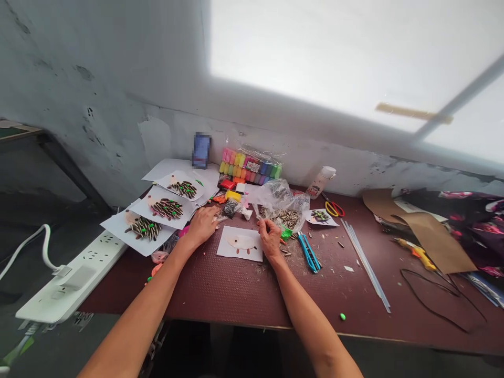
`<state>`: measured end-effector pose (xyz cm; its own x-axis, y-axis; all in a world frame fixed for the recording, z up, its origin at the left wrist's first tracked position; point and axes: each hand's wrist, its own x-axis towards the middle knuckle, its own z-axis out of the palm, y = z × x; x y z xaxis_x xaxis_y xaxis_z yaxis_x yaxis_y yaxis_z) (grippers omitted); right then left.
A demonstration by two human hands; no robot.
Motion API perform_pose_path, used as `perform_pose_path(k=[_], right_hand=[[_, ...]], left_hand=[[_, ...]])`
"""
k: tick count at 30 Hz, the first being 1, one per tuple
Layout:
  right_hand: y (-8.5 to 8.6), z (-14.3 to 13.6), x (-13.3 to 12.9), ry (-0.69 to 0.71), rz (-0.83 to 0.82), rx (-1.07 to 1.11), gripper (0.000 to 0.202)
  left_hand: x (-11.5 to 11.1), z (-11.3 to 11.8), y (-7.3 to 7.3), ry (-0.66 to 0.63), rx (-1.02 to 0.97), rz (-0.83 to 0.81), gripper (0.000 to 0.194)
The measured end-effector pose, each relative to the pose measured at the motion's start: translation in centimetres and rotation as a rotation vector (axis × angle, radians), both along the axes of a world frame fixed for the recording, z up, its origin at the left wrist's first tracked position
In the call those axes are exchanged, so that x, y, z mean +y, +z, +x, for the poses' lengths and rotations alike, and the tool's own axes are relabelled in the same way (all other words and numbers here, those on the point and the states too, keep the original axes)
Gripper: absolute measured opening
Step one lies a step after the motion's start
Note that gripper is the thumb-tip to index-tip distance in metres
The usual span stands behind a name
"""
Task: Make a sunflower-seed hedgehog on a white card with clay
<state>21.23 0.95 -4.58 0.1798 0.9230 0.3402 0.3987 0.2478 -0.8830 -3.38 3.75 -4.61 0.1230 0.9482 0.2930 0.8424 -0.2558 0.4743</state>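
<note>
A white paper card [224, 251] lies flat between my hands, with a pale hedgehog shape on it that has a dark eye and brown feet. My left hand [202, 226] rests to the left of the card by small packs of clay, its fingers stretched out and holding nothing I can see. At the card's right edge is my right hand [270, 239], thumb and fingers pinched together; whatever they hold is too small to make out. Just beyond it, striped sunflower seeds [289, 218] spill from a clear plastic bag [275, 193]. A blue utility knife [308, 253] lies to the right.
Seed-covered hedgehog cards [163, 209] are stacked at left beside a white power strip [84, 275]. Coloured clay packs [252, 167] and a bottle [321, 182] stand by the wall. Scissors [334, 207], clear glue sticks [366, 265] and a yellow glue gun [419, 254] lie right.
</note>
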Motion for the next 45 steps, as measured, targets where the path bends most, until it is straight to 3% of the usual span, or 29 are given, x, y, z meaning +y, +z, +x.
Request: perform_pose_path(k=[6,13,21,25,30,35,38,41,43,45], right_hand=[[0.0,-0.1,-0.1,-0.024,-0.01,-0.012,0.045],[-0.4,-0.1,0.0,-0.02,-0.013,-0.021,0.045],[-0.6,-0.1,-0.1,-0.017,-0.011,-0.042,0.043],[-0.6,-0.1,0.0,-0.025,-0.001,-0.056,0.045],[-0.5,-0.1,0.0,-0.013,-0.009,-0.043,0.045],[-0.2,-0.1,-0.1,-0.019,-0.011,-0.047,0.046],[-0.2,-0.2,-0.1,-0.017,-0.011,-0.046,0.045],[-0.2,-0.1,-0.1,-0.008,-0.013,-0.052,0.044],[-0.2,-0.1,-0.2,-0.003,-0.014,-0.055,0.044],[-0.1,-0.1,-0.4,0.0,-0.007,-0.061,0.044]], left_hand=[[-0.6,0.2,-1.2,0.012,-0.063,0.028,0.033],[-1.2,0.9,-0.9,0.138,0.028,0.021,0.051],[-1.5,0.9,-0.7,0.162,0.087,0.013,0.036],[-1.1,0.9,-0.8,0.187,0.078,0.022,0.03],[0.2,1.2,-0.2,0.119,0.213,-0.04,0.035],[1.4,2.0,0.7,0.19,0.264,-0.053,0.034],[1.7,2.2,1.5,0.239,0.16,-0.018,0.037],[1.7,1.9,2.5,0.241,-0.087,0.041,0.033],[1.5,1.8,3.1,0.196,-0.348,0.045,0.019],[1.2,2.0,3.4,0.125,-0.725,-0.059,0.023]])
